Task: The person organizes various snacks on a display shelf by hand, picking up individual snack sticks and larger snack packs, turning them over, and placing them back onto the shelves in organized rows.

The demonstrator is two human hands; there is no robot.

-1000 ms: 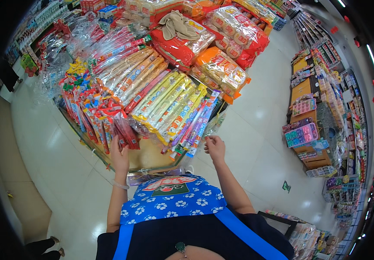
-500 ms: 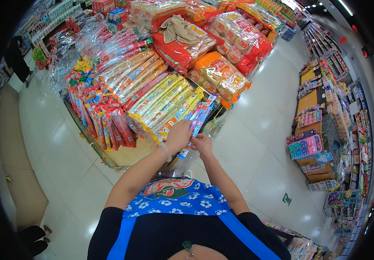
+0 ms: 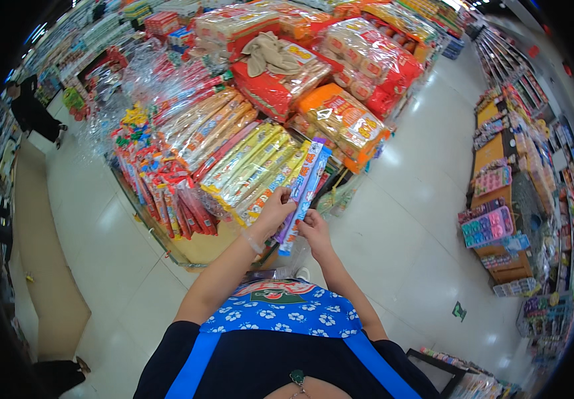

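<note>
Two long, slim packets, one purple (image 3: 306,167) and one blue (image 3: 313,186), lie side by side between my hands at the front right corner of the candy display. My left hand (image 3: 275,213) is closed on the purple packet at its lower left side. My right hand (image 3: 315,233) pinches the edge of the blue packet near its lower end. Just left of them is a row of yellow slim packets (image 3: 253,166), partly under clear plastic. The fingertips behind the packets are hidden.
Red bundled sticks (image 3: 177,209) hang over the display's left side. Large orange-and-clear bags (image 3: 347,123) and a red bag with a beige glove (image 3: 270,54) on top lie farther back. A shelf with toy packs (image 3: 490,226) stands right. A person in black (image 3: 34,113) is far left.
The purple and blue packets have been lifted off the display and now stand out above the yellow row. My right hand has moved up along the blue one. The view has shifted slightly.
</note>
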